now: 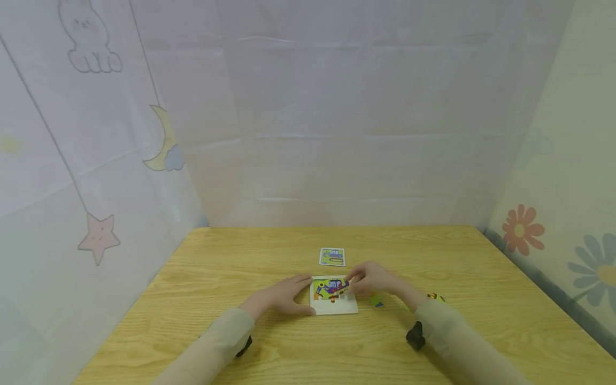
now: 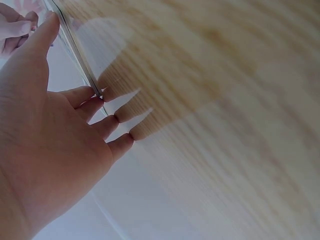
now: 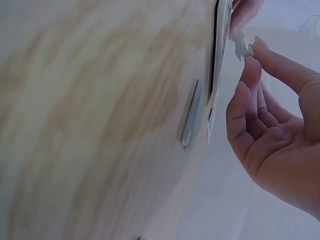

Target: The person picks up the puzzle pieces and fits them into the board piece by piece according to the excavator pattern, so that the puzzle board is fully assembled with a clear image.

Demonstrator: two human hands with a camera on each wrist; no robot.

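A small jigsaw puzzle in a white tray (image 1: 337, 308) lies in the middle of the table, its upper part filled with a colourful excavator picture and its lower part bare white. My left hand (image 1: 289, 295) steadies the tray's left edge, fingers fairly straight along the far corner and thumb at the near one. In the left wrist view, the fingertips of that hand (image 2: 60, 135) touch the table beside the tray. Over the tray's right side, my right hand (image 1: 374, 278) pinches a puzzle piece (image 3: 241, 46) between thumb and index finger.
A green and blue loose piece (image 1: 377, 301) lies right of the tray, below my right hand. More yellow pieces (image 1: 436, 297) show past my right forearm, partly hidden. Behind the tray lies a picture card (image 1: 332, 256) with an excavator. Printed curtains surround the wooden table (image 1: 240, 246).
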